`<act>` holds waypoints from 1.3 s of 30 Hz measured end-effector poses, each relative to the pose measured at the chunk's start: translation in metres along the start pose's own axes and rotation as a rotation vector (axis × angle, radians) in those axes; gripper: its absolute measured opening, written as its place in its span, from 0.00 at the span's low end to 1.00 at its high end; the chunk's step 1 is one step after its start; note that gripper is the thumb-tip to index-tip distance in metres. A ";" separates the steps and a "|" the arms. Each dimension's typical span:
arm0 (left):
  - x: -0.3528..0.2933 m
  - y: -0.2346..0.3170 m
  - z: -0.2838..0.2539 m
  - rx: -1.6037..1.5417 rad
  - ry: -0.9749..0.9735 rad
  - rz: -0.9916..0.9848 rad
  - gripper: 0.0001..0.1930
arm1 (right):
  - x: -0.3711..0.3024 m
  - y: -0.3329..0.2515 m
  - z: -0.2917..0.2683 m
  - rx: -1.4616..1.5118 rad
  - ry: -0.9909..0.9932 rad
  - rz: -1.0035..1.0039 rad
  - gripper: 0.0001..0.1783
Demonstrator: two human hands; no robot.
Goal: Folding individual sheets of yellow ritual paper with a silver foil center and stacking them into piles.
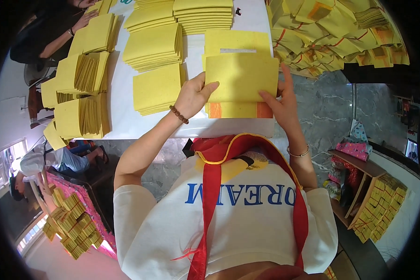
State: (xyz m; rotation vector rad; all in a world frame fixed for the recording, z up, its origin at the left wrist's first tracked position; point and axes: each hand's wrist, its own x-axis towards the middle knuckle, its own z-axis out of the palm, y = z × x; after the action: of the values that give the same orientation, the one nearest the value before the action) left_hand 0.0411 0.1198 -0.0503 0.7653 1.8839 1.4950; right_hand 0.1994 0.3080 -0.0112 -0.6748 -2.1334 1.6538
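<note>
A yellow paper sheet (241,77), perhaps folded, is held level above the near right part of the table. My left hand (194,92) grips its left edge, thumb on top and fingers underneath. At the right edge my right hand (287,105) pinches it with the thumb on top, while the index finger points up beside it. Under this sheet lies another yellow paper (238,41) with a pale slot-like strip; orange patches (264,110) show at its near edge. Just left of my left hand sits a stack of yellow papers (157,88).
More yellow stacks (153,44) line the white table (119,88), with fanned bundles (81,116) along its left edge. Heaped yellow papers with red ties (331,32) are at the far right. Another person's hand (85,21) works at the far left.
</note>
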 end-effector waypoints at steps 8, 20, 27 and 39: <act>0.007 0.016 -0.003 -0.124 -0.018 -0.171 0.13 | 0.012 0.016 -0.009 0.093 -0.123 0.079 0.22; 0.015 0.011 -0.004 -0.020 0.026 -0.219 0.14 | 0.021 0.014 -0.002 0.106 -0.073 0.221 0.19; 0.015 0.027 -0.007 0.314 0.050 -0.175 0.18 | 0.024 0.009 -0.002 -0.024 -0.084 0.247 0.20; 0.024 0.060 0.040 1.066 0.002 0.544 0.32 | 0.023 0.009 -0.002 -0.135 -0.050 0.156 0.19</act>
State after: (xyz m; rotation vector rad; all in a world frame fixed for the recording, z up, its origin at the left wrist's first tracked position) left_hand 0.0597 0.1745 -0.0011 1.8453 2.5682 0.6045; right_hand 0.1826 0.3242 -0.0202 -0.8682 -2.2966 1.6300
